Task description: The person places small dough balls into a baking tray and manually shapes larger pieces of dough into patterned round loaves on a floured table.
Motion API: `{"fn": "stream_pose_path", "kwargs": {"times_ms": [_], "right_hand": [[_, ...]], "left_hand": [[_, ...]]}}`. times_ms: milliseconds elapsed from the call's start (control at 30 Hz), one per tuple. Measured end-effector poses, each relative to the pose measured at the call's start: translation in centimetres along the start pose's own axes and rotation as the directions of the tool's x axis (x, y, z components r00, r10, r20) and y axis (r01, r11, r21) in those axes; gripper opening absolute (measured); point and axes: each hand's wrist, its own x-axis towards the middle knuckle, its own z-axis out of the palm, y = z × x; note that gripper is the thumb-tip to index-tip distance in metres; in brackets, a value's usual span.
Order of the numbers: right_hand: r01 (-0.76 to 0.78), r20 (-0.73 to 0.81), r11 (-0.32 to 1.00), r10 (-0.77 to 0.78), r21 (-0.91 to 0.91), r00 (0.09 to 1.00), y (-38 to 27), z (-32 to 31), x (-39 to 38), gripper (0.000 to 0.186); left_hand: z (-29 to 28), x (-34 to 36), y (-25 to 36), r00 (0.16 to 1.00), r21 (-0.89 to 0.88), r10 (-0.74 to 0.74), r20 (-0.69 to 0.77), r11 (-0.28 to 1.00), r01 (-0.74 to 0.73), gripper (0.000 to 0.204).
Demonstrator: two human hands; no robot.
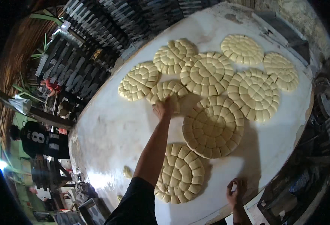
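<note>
My left hand (pixel 163 106) reaches across the white tabletop (pixel 112 123) to the near edge of a small round of pale yellow dough pieces (pixel 168 90). Its fingers are closed at a dough piece (pixel 177 105) there, and the fingertips are partly hidden. Low on the right, my right hand (pixel 236 190) hangs near the table's front edge. Its fingers are loosely curled, with a gap between thumb and fingers and nothing plainly held. Between the hands sit a large, thick dough round (pixel 213 127) and a nearer dough round (pixel 182 174), partly behind my left forearm.
Several more dough rounds (pixel 207 74) cover the far and right parts of the table. A small dough scrap (pixel 127 172) lies left of my forearm. Dark stacked slats (pixel 97 33) stand beyond the table. A person in a dark shirt (pixel 45 139) is at the far left.
</note>
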Motion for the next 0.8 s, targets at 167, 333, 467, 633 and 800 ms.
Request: {"fn": "stream_pose_path", "kwargs": {"times_ms": [167, 333, 467, 633, 800], "right_hand": [[0.057, 0.005, 0.989, -0.058, 0.138, 0.998, -1.0, -0.8, 1.2, 0.016], [0.039, -0.061, 0.986, -0.029, 0.161, 0.998, 0.1, 0.1, 0.4, 0.014], [0.109, -0.14, 0.976, -0.083, 0.186, 0.987, -0.6, -0.4, 0.9, 0.012], [0.154, -0.218, 0.923, -0.08, 0.352, 0.973, 0.5, 0.0, 1.0, 0.01], [0.129, -0.1, 0.845, -0.09, 0.519, 0.991, -3.5, 0.0, -2.2, 0.016]], "left_hand": [[2.0, 9.0, -6.6, 0.979, -0.467, -0.035, 0.199, 0.875, 0.125, 0.063], [-0.1, 8.6, -9.0, 0.923, -0.518, -0.016, 0.385, 0.823, 0.231, 0.064], [-3.5, -1.1, -13.2, 0.988, -0.605, -0.146, -0.06, 0.792, 0.08, 0.057], [-11.9, -14.7, -13.3, 0.919, -0.398, -0.068, -0.389, 0.912, -0.101, 0.048], [-21.6, -24.5, -23.1, 0.779, -0.465, 0.226, -0.585, 0.693, -0.551, 0.037]]}}
